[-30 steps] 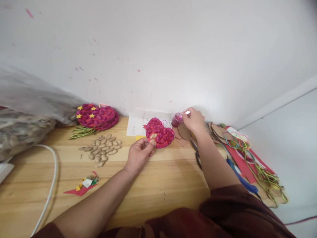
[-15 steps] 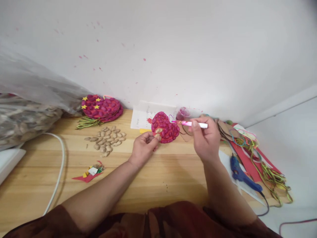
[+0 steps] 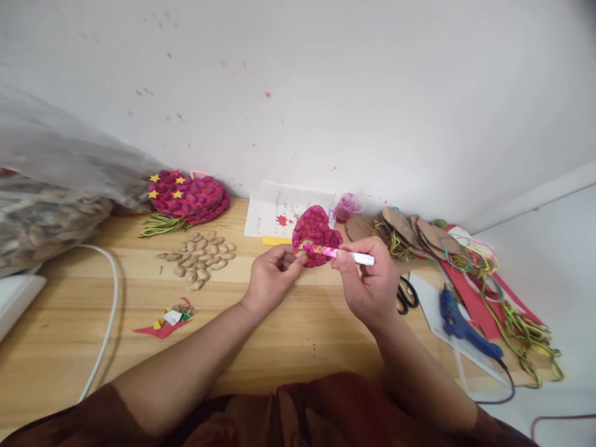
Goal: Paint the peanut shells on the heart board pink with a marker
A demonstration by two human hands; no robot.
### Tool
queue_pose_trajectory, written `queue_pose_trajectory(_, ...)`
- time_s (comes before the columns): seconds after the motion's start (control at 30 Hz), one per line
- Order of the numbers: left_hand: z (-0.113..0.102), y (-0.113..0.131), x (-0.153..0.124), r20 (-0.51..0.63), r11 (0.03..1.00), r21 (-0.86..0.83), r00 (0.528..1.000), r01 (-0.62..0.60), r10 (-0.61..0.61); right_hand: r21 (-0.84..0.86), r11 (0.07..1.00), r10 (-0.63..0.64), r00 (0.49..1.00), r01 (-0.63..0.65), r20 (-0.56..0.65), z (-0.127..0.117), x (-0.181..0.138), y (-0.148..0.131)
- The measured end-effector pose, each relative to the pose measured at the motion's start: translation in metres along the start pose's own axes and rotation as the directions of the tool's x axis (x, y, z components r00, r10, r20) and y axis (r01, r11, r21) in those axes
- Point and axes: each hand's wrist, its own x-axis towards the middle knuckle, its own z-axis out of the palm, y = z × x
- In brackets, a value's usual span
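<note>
My left hand point(image 3: 269, 279) pinches the lower left edge of a heart-shaped piece point(image 3: 315, 234) covered in magenta-painted shells, with one unpainted shell at its edge. My right hand point(image 3: 367, 282) grips a white-handled paintbrush point(image 3: 342, 253) stained pink, its tip laid against the heart's lower left part near the bare shell. A small cup of pink paint point(image 3: 348, 207) stands behind the heart by the wall. A white sheet of paper point(image 3: 274, 214) lies under and behind the heart.
A pile of loose unpainted shells point(image 3: 201, 259) lies to the left, with a stack of finished magenta pieces point(image 3: 186, 195) and a plastic bag point(image 3: 46, 198) beyond. A white cable point(image 3: 105, 316), blue glue gun point(image 3: 459, 323), scissors point(image 3: 406, 295), cardboard cutouts point(image 3: 410, 228) and coloured cords point(image 3: 512, 323) lie around.
My right hand has come back from the paint cup with the brush and brought its tip down onto the heart. My left hand keeps hold of the heart's edge.
</note>
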Motion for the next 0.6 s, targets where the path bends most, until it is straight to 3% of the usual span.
queue_pose_trajectory(0.37, -0.0022, 0.0003, -0.0042, 0.029, 0.966, 0.205, 0.988, -0.154, 0.151, -0.063, 0.997, -0.054, 0.999, 0.054, 0.006, -0.0025, 0.0011, -0.0061)
queue_pose_trajectory(0.6, -0.0035, -0.0007, -0.0035, 0.033, 0.950, 0.245, 0.981, -0.195, 0.193, -0.149, 0.987, -0.069, 0.997, 0.064, -0.030, -0.0056, 0.0035, -0.0067)
